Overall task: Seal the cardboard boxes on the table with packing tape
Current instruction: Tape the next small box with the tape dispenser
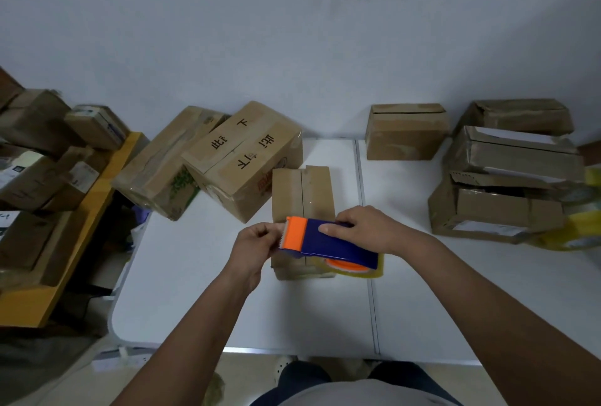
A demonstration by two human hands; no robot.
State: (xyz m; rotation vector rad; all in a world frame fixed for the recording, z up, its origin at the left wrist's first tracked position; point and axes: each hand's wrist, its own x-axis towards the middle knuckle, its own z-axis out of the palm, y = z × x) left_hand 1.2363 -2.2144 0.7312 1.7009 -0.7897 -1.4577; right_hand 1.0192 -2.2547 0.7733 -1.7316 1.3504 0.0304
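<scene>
A small cardboard box (303, 194) stands in the middle of the white table (195, 275), its two top flaps meeting in a seam. Above its near end I hold a blue and orange tape dispenser (328, 240) with a roll of clear tape under it. My right hand (364, 227) grips the blue body from the right. My left hand (253, 243) pinches at the orange cutter end, where the tape end is; the tape itself is too clear to make out.
Two larger taped boxes (240, 158) lean together at the back left. One closed box (405, 131) and a stack of torn open boxes (500, 184) sit at the back right. A wooden shelf (65, 227) with more boxes stands off the table's left.
</scene>
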